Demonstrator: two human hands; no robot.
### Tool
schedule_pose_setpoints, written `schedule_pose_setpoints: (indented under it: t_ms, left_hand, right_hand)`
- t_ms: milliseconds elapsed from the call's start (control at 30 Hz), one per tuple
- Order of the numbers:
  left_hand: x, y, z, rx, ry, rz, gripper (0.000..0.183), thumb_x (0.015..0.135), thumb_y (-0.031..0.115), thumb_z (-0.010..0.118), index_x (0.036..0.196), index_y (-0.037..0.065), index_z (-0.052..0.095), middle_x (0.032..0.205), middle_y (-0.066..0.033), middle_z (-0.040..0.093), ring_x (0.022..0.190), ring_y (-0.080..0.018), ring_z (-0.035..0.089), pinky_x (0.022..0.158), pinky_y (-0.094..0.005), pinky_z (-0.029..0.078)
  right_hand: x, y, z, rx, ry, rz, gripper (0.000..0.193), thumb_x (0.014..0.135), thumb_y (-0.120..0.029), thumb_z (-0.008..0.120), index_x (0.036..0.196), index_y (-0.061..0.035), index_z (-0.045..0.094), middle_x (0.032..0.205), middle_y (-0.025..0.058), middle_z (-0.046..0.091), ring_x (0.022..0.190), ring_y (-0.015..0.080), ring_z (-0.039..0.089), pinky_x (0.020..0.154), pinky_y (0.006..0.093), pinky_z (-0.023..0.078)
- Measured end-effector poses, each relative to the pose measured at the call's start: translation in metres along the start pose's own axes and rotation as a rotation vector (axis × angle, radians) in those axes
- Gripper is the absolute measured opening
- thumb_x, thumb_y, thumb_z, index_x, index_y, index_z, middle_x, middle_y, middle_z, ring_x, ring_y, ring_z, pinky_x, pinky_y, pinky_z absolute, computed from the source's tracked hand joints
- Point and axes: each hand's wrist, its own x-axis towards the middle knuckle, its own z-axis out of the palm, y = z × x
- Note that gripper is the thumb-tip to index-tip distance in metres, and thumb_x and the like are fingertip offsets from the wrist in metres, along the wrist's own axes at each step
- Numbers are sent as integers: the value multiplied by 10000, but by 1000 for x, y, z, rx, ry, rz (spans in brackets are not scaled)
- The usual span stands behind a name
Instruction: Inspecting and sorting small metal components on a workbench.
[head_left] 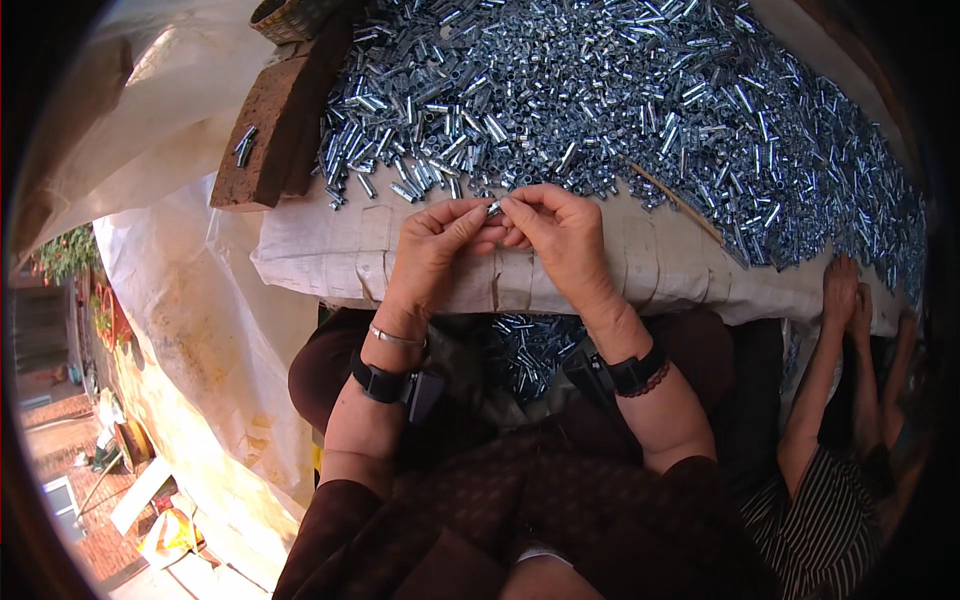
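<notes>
Over the near edge of the cloth-covered table [640, 240], my left hand [432, 243] and my right hand [562, 235] meet at their fingertips. Between the two thumbs shows a small shiny metal sleeve [494, 208], pinched from both sides; its far end is hidden by the fingers. Just beyond my hands spreads a wide heap of small silvery metal tubes [560, 90], some short, others long and thin. A few loose tubes [405, 192] lie near my left hand.
A brick-like block [262, 140] edges the heap on the left, with small tubes on top and a woven basket [285, 20] behind. A thin stick [675, 203] lies right of my hands. More tubes [540, 352] gather below the table edge. Another person's hands [842, 292] work at right.
</notes>
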Motion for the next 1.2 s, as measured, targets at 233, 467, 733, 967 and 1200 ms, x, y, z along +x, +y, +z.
schedule_pose_setpoints:
  t_ms: [233, 467, 733, 967, 1200]
  left_hand:
    - [-3, 4, 1, 8, -2, -7, 235, 916, 100, 579, 1087, -58, 604, 958, -150, 680, 812, -155, 674, 753, -228, 539]
    - [-22, 32, -2, 395, -244, 1, 176, 870, 75, 637, 1003, -35, 672, 938, -90, 694, 874, -139, 652, 783, -239, 500]
    - [9, 18, -52, 1429, 451, 684, 247, 787, 41, 606, 1024, 91, 656, 1083, -88, 641, 952, -299, 620, 807, -345, 486]
    - [4, 21, -37, 1500, 459, 558, 177, 732, 131, 698, 898, 109, 640, 894, -59, 618, 868, -289, 577, 749, -385, 471]
    - [1, 23, -43, 1404, 364, 450, 191, 713, 165, 726, 877, 91, 661, 830, -66, 614, 794, -269, 597, 687, -354, 475]
  right_hand:
    - [1, -5, -3, 49, -41, 94, 172, 866, -114, 650, 930, 45, 649, 748, 56, 650, 625, 90, 615, 565, 200, 499]
    - [9, -8, -26, -158, 27, 90, 189, 843, -148, 673, 929, 20, 658, 739, 66, 663, 605, 104, 618, 556, 221, 487]
    - [4, 15, -4, -1153, 84, -300, 95, 780, -156, 651, 845, -87, 657, 821, 67, 609, 698, 261, 620, 635, 372, 490]
    - [2, 18, -4, -1150, 71, -400, 96, 796, -178, 636, 842, -96, 656, 812, 70, 596, 723, 287, 610, 634, 400, 481]
    - [4, 13, -3, -1093, 131, -256, 93, 779, -173, 674, 823, -94, 650, 768, 51, 607, 699, 266, 622, 614, 380, 483]
